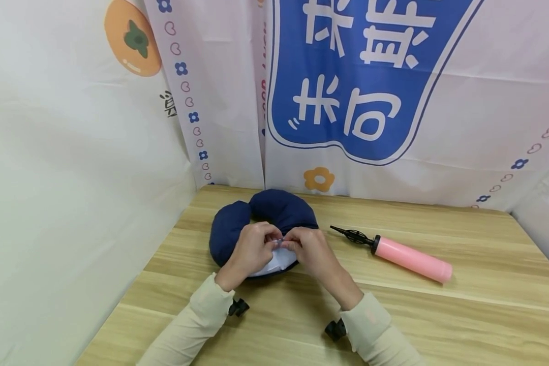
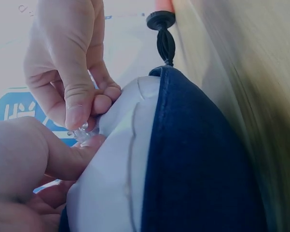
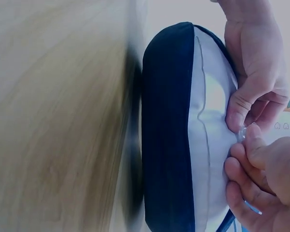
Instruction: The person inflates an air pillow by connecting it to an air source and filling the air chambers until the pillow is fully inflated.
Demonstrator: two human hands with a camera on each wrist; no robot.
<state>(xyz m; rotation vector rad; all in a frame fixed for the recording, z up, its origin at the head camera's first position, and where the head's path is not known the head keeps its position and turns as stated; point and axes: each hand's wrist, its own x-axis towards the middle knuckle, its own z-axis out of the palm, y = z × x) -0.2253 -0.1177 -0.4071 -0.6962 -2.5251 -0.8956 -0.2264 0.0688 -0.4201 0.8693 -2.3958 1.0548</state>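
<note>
A U-shaped neck pillow with a navy cover (image 1: 281, 206) lies on the table, its opening spread to show a white inflatable inner (image 1: 281, 260). A small clear plastic air valve (image 2: 78, 131) stands out from that inner. My left hand (image 1: 251, 247) pinches around the valve's base, thumb against the white surface. Coming from the other side, my right hand (image 1: 314, 252) pinches the same valve (image 3: 241, 132) between thumb and fingers. The fingertips of both hands meet there and hide most of the valve. In the right wrist view, a seam runs along the bulging white inner.
A pink hand air pump (image 1: 412, 258) with a black nozzle (image 1: 354, 235) lies right of the pillow. The wood-grain table (image 1: 439, 315) meets a printed cloth (image 1: 238, 101) at the back, and a white wall covering (image 1: 73, 178) stands at the left.
</note>
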